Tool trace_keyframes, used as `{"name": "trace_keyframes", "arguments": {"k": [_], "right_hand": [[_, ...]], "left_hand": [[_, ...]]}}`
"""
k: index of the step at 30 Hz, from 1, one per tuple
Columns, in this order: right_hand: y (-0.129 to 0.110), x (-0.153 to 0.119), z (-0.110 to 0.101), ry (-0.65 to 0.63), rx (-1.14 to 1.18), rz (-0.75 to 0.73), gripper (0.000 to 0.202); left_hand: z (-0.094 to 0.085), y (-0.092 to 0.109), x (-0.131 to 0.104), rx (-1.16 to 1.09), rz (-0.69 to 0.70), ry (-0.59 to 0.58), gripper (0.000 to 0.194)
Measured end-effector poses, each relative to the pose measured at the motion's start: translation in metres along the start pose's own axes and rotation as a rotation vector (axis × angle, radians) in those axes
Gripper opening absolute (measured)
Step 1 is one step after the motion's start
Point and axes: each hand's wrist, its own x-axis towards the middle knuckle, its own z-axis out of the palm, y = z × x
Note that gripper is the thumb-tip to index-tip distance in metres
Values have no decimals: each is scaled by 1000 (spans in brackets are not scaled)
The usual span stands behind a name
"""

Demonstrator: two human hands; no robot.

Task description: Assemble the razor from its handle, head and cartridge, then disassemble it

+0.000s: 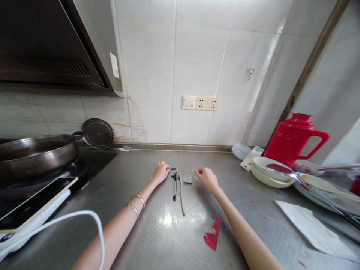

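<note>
My left hand (161,171) is closed in a pinch over the steel counter, with a short dark green stick (172,168) jutting from its fingertips. To the right, my right hand (207,177) has its fingers curled in; whatever they hold, if anything, is hidden. Between the hands lie a slim black tool with a clear-looking shaft (174,188), a thin grey tube (181,195) and a small clear rectangular piece with a dark green edge (187,180). Neither hand touches these three. Closer to me is a torn red scrap (213,237).
On the left, a steel pan (39,153) sits on the black stove, near a phone-like device (36,202) with a white cable (84,213). A red thermos jug (292,140), stacked bowls (271,176) and a white napkin (315,228) stand or lie at right. Wall sockets (201,103) are behind.
</note>
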Motion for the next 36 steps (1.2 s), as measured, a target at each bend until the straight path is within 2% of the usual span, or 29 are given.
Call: {"name": "trace_keyframes", "arguments": {"k": [5, 8, 14, 19, 28, 36], "right_hand": [[3, 1, 2, 33, 42, -58, 35], [5, 2, 2, 48, 138, -168, 30], [1, 3, 2, 68, 325, -411, 26], [-3, 1, 5, 52, 393, -520, 24], [-7, -1, 5, 35, 464, -589, 20], [-6, 0, 3, 3, 458, -571, 16]], "left_hand": [[-3, 2, 2, -40, 47, 31, 15], [-10, 7, 0, -90, 97, 98, 15], [-28, 30, -16, -139, 338, 148, 13], [-36, 48, -32, -168, 424, 165, 14], [-36, 55, -39, -145, 467, 170, 14], [-36, 54, -42, -124, 425, 143, 16]]}}
